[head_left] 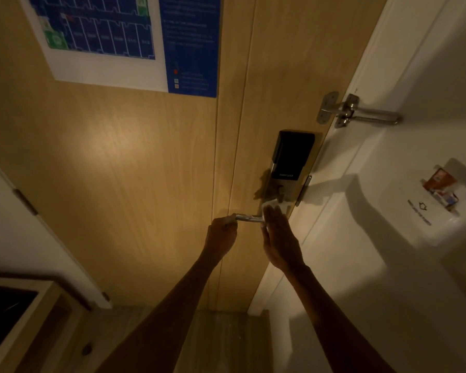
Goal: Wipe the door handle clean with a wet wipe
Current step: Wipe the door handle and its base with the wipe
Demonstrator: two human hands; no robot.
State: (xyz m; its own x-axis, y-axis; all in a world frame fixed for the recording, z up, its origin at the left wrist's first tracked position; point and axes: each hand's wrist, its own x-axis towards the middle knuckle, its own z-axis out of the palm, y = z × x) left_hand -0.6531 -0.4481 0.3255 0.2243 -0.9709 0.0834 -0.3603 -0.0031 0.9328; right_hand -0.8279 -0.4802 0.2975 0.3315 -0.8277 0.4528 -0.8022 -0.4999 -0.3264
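Here, the left hand has its fingers curled shut around the free end of the door handle, and the right hand, fingers flat and open, presses the wet wipe near the lock. Wiping looks half done; the middle still needs it. The lock's label is too small to read.

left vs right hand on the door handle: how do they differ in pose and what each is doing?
The left hand is curled closed around the free end of the door handle; the right hand is flat, fingers extended, at the lock end. The right hand presses the wet wipe against the handle's base; the left hand shows no wipe. The left hand sits further from the door edge, the right one below the black lock. Both touch the same lever.
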